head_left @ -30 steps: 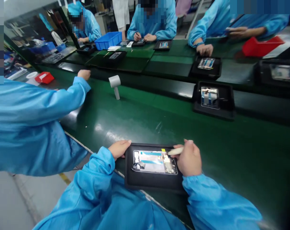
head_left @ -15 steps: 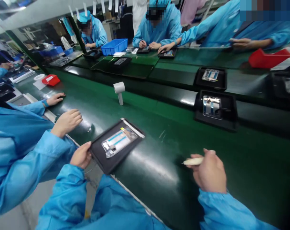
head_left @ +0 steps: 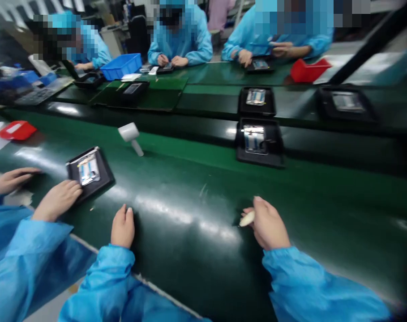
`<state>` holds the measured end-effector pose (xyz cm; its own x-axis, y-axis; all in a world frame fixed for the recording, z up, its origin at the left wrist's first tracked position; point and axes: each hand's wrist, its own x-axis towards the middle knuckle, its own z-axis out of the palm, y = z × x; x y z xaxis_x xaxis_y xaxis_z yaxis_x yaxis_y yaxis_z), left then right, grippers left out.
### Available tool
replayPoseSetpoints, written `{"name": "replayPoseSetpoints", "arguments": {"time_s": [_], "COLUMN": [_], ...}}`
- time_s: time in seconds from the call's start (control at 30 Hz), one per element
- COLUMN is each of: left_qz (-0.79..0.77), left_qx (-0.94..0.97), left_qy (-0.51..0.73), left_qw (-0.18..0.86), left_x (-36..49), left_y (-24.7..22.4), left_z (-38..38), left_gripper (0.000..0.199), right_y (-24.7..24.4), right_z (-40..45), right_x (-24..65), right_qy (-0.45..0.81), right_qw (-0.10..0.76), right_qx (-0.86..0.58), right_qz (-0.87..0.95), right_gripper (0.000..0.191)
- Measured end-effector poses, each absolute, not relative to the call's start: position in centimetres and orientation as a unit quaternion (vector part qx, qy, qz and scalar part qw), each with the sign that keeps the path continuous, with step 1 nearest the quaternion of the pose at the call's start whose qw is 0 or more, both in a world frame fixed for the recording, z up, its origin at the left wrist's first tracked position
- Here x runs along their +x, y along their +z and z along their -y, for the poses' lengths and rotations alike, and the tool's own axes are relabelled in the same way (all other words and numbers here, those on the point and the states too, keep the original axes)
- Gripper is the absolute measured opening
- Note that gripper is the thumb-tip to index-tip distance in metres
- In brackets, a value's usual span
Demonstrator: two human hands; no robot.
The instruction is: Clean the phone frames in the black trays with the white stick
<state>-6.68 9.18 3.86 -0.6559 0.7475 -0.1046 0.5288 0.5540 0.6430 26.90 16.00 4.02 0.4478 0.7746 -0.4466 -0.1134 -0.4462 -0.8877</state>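
Note:
My left hand (head_left: 122,227) rests near the table's front edge with its thumb and forefinger stretched forward, holding nothing. My right hand (head_left: 269,223) is closed around a cream-coloured tool (head_left: 247,218) with a thin tip pointing left, just above the green table (head_left: 183,255). To the left of my left hand lies a black tray (head_left: 104,172) carrying a silver phone-like part with blue strips (head_left: 88,169). A co-worker's hand (head_left: 57,199) touches that tray's near side. What the tool is for cannot be made out.
A white T-shaped device (head_left: 129,132) stands mid-table. Across it, black trays (head_left: 273,150) with similar silver parts sit in the sunken lane. Red bins (head_left: 18,129) stand left and far right, a blue crate (head_left: 122,66) at the back. Several co-workers sit around.
My left hand has let go of the black tray, which now lies farther left beside the neighbour's hand. My view has swung to the right. The right hand still holds the cream tool.

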Motion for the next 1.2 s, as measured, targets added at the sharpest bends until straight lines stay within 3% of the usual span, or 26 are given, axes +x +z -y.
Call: {"name": "replayPoseSetpoints", "arguments": {"time_s": [0.1, 0.17, 0.27, 0.4, 0.67, 0.87, 0.97, 1.07, 1.2], "left_qz": [-0.834, -0.811, -0.8, -0.802, -0.809, -0.819, -0.822, -0.82, -0.791], "left_qx": [0.545, 0.584, 0.593, 0.582, 0.573, 0.568, 0.566, 0.571, 0.594], "left_qy": [0.079, 0.004, -0.038, -0.058, -0.066, -0.021, 0.001, 0.04, 0.11], "left_qw": [0.032, -0.034, -0.087, -0.121, -0.111, -0.077, -0.055, 0.003, 0.101], "left_x": [-2.8, -1.1, -0.2, -0.3, -0.2, 0.2, 0.6, 0.9, 1.3], "left_y": [3.1, 2.8, 2.4, 2.3, 2.1, 2.2, 3.2, 3.8, 3.4], "left_z": [-10.1, -10.8, -11.7, -12.3, -12.1, -12.6, -12.7, -11.8, -9.3], "left_gripper": [0.04, 0.043, 0.045, 0.045, 0.042, 0.041, 0.039, 0.038, 0.039], "right_y": [4.3, 4.6, 4.9, 4.6, 5.0, 6.7, 6.7, 6.8, 7.3], "right_z": [-19.5, -22.0, -25.3, -28.1, -28.6, -22.5, -16.6, -10.1, -4.4], "right_x": [29.1, 30.9, 33.4, 35.3, 34.2, 29.2, 25.4, 20.7, 14.8], "right_qy": [0.413, 0.289, 0.118, 0.105, 0.08, 0.018, 0.063, 0.126, 0.213], "right_qw": [0.405, 0.306, 0.152, 0.068, 0.045, 0.018, -0.025, -0.018, 0.017], "right_qx": [-0.745, -0.796, -0.857, -0.886, -0.832, -0.702, -0.591, -0.507, -0.444], "right_qz": [0.332, 0.434, 0.478, 0.447, 0.547, 0.711, 0.804, 0.852, 0.87], "right_gripper": [0.044, 0.038, 0.04, 0.047, 0.034, 0.027, 0.022, 0.015, 0.021]}}
